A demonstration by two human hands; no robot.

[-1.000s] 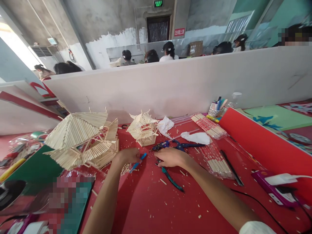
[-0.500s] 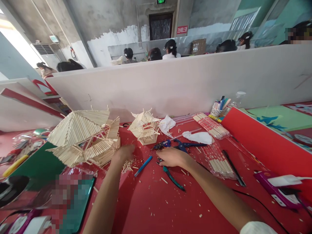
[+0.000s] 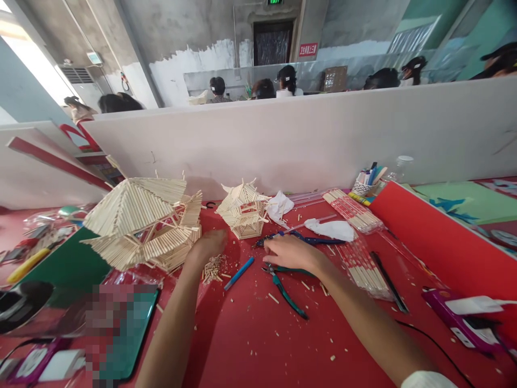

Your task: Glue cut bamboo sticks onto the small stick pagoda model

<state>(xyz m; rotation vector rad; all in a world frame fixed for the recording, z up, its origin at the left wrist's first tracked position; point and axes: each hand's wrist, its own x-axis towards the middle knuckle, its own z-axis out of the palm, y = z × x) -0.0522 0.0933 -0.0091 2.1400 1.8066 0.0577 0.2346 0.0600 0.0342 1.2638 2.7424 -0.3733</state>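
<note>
My left hand (image 3: 208, 245) is over the red table, between a large pavilion model (image 3: 141, 221) of pale wooden sticks and a smaller stick pavilion (image 3: 244, 211). Motion smears its fingers, so their hold is unclear. My right hand (image 3: 294, 252) reaches in with fingers apart, just above green-handled pliers (image 3: 287, 295) and beside a blue-handled wire tool (image 3: 319, 240). Nothing shows between its fingers; whether it touches either tool is hidden. A blue pen-like tool (image 3: 239, 273) lies between the hands, next to a pile of stick offcuts (image 3: 212, 269).
Bundled sticks in red-printed wrap (image 3: 355, 211), white tissue (image 3: 331, 229) and a black pen (image 3: 388, 280) lie to the right. A purple power strip (image 3: 460, 318) is at right. A white partition (image 3: 262, 140) stands behind; people sit beyond it.
My right hand has lifted slightly off the tools, and more of the green-handled pliers shows. My left hand has shifted slightly toward the small pavilion. The view has shifted a little.
</note>
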